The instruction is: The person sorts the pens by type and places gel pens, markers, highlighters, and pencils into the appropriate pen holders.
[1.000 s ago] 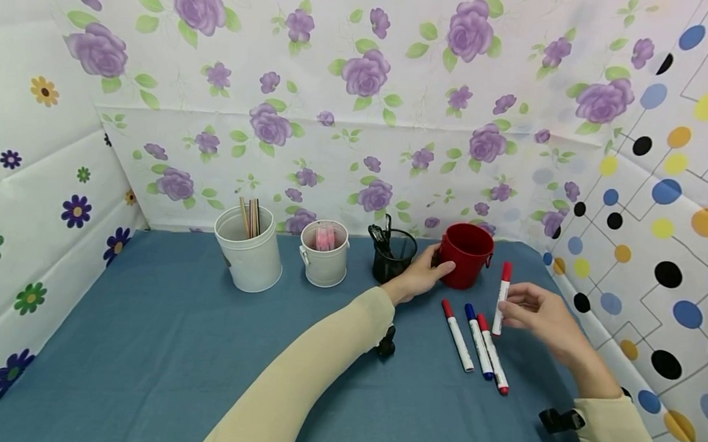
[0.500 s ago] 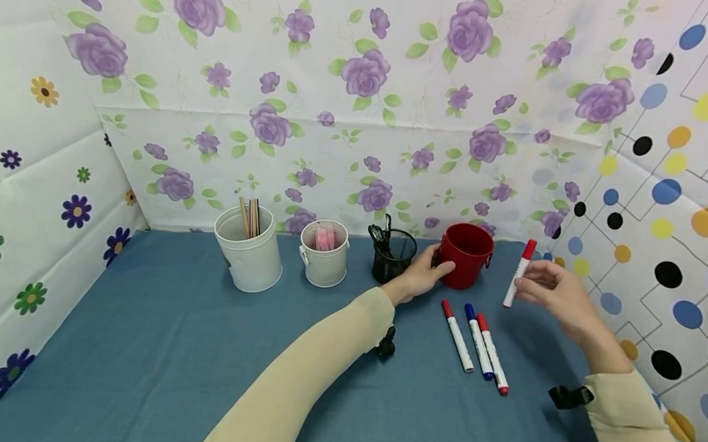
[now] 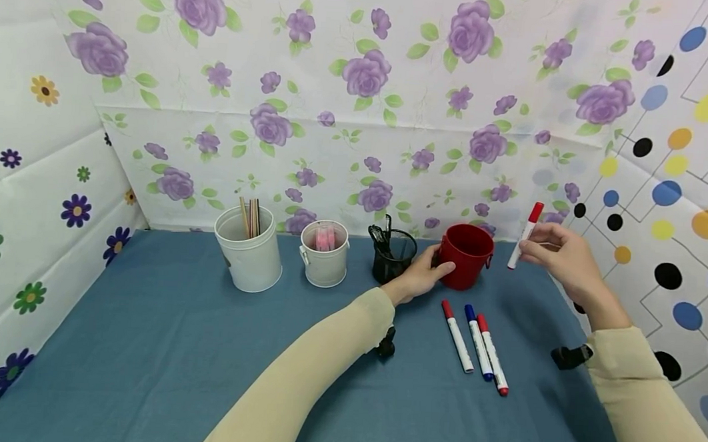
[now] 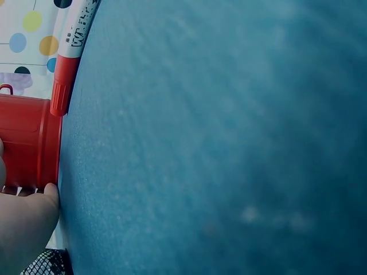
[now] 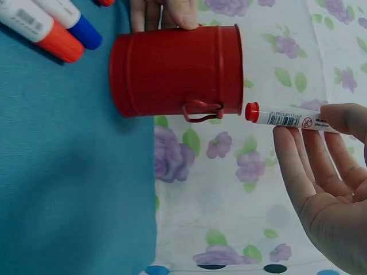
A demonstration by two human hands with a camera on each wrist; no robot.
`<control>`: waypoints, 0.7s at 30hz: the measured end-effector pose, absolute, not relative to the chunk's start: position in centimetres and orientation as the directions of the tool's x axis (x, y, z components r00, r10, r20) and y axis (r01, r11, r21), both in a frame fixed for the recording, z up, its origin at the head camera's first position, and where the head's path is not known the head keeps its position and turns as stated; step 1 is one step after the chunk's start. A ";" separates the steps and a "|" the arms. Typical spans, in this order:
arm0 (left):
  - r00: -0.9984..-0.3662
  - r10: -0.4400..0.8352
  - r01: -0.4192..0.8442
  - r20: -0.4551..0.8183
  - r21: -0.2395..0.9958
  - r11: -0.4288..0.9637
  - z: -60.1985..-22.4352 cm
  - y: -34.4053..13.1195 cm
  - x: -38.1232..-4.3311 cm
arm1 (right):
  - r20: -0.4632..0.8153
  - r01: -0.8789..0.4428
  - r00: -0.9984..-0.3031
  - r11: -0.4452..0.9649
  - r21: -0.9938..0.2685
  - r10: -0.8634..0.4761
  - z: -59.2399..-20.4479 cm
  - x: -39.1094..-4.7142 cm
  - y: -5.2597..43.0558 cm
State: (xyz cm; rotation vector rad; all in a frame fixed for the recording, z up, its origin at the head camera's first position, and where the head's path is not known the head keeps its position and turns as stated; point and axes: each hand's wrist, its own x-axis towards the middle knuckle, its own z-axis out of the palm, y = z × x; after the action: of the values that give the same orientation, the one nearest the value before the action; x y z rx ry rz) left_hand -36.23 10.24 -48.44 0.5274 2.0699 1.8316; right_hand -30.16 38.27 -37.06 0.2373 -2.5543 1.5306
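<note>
My left hand point(image 3: 420, 276) holds the left side of a small red metal bucket point(image 3: 465, 259), thumb in front. In the left wrist view, part of the bucket point(image 4: 23, 137) shows beside that hand. My right hand point(image 3: 568, 262) pinches a white marker with a red cap point(image 3: 525, 237) between thumb and fingers, raised to the right of the bucket, cap end up. In the right wrist view, the marker's red bottom end point(image 5: 252, 112) is close to the bucket's rim point(image 5: 238, 69). A red-capped marker point(image 3: 459, 337), a blue-capped marker point(image 3: 480, 344) and another red-capped marker point(image 3: 493, 355) lie on the cloth.
Left of the red bucket stands a black mesh cup point(image 3: 393, 256) with black pens. Farther left are a small white bucket point(image 3: 323, 266) with pink items and a larger white bucket point(image 3: 248, 262) with thin sticks. Blue cloth point(image 3: 232, 361) covers the table; patterned sheets stand behind and at the sides.
My right hand has lifted the red-capped marker from near the other markers, up and slightly right, to the height of the bucket's rim. The left hand and bucket have stayed still.
</note>
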 end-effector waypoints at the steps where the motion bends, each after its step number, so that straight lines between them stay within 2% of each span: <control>1: -0.879 0.477 0.058 0.000 0.993 0.107 -48.4 10.2 -36.2 | 0.216 -0.214 -0.975 0.473 -0.855 -0.051 -36.8 -30.4 38.2; 12: -0.882 0.472 0.068 0.003 0.991 0.120 -48.7 10.4 -36.3 | 0.239 -0.239 -0.969 0.498 -0.834 -0.064 -34.6 -32.6 36.0; 21: -0.875 0.484 0.073 0.023 0.994 0.086 -48.4 10.4 -36.2 | 0.239 -0.251 -0.968 0.426 -0.869 -0.082 -34.4 -33.6 34.7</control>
State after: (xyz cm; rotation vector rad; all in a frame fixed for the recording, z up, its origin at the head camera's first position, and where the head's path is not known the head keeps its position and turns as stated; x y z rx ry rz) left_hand -36.22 10.39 -48.43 0.5540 2.0574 1.8524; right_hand -33.55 34.70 -34.38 0.2961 -2.5144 1.5747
